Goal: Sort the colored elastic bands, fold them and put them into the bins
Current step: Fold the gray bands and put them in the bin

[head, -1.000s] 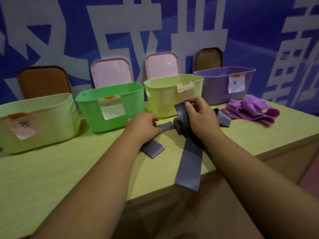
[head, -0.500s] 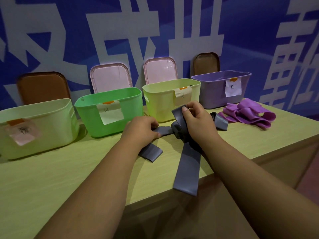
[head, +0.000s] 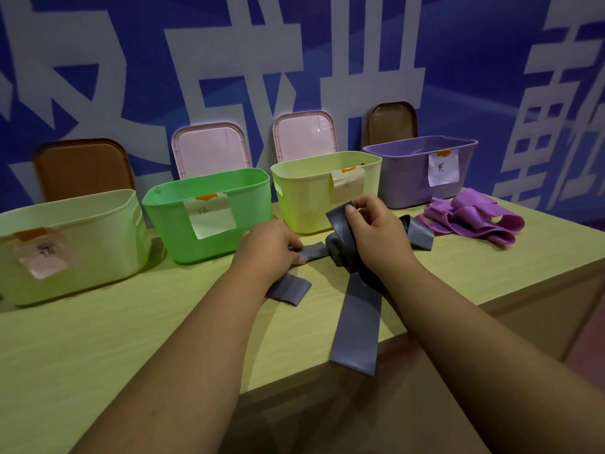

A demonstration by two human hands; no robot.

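The person stands at a pale wooden table [head: 131, 339] with both bare arms stretched over it, working on a long flat grey elastic band [head: 358, 322]. The right hand [head: 376, 231] has its fingers curled round a looped bunch of the band, lifted a little off the tabletop, with the thumb pressing a fold at the top. From under that hand one flat tail runs toward the person and droops over the table's near edge, and another loop pokes out on the far right side of the hand. The left hand [head: 268, 247], just beside it, has its fingers bent down and pinches a short stretch of the same band against the table; a loose end lies flat below its wrist. To the right, apart from both hands, sits a crumpled heap of purple elastic bands [head: 471, 221]. Along the back stand four open plastic bins with paper labels: a pale yellow-green bin [head: 98, 231], a bright green bin [head: 248, 204], a yellow bin [head: 304, 198] directly behind the hands, and a purple bin [head: 406, 178].
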